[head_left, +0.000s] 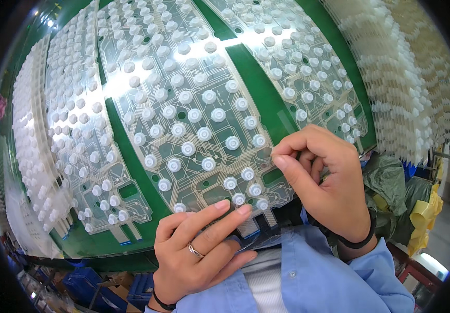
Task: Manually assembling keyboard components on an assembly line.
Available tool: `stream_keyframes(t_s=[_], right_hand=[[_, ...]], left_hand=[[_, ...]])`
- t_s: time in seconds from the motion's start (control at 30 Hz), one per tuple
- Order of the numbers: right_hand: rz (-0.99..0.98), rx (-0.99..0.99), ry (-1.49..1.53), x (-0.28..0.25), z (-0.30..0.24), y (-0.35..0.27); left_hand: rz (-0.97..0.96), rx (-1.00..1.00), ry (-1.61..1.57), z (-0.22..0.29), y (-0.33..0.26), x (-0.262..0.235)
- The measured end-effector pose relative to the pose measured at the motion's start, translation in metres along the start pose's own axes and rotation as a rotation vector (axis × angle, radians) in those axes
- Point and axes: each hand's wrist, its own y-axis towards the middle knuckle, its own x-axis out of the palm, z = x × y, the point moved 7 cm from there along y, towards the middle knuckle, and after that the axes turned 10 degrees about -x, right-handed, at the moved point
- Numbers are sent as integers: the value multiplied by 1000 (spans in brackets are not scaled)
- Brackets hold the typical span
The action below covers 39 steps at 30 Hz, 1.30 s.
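- Your left hand [204, 250], ring on one finger, lies flat with fingers stretched together on the near edge of the clear membrane sheet [193, 115].
- Your right hand [324, 182] pinches narrowly at that sheet's right edge; whatever it holds is too small to tell.
- White rubber domes [218, 115] dot the sheet, which lies on a green board [259, 86].

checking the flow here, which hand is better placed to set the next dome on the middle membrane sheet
Right, probably: the right hand is pinched at the membrane sheet edge beside the last rubber domes, while the left hand lies flat, fingers pressing its lower edge.
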Motion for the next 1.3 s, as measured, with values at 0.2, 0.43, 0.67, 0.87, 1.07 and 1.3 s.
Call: stream_keyframes(t_s=[0.2,0.43,0.67,0.87,1.07,1.3], right_hand=[[13,5,4,0,-1,0],[17,-26,-63,2,-4,0],[50,-159,-239,5,-10,-4],[-38,-215,-16,1,-29,-19],[-225,-396,72,7,-44,-66],[-183,-428,145,1,-40,-81]], left_hand=[[10,8,2,0,0,0],[8,12,-3,1,1,0],[11,-6,-16,3,3,-1],[74,-81,-109,0,-2,-10],[88,-142,-171,10,-4,-19],[42,-171,-238,23,-4,-19]])
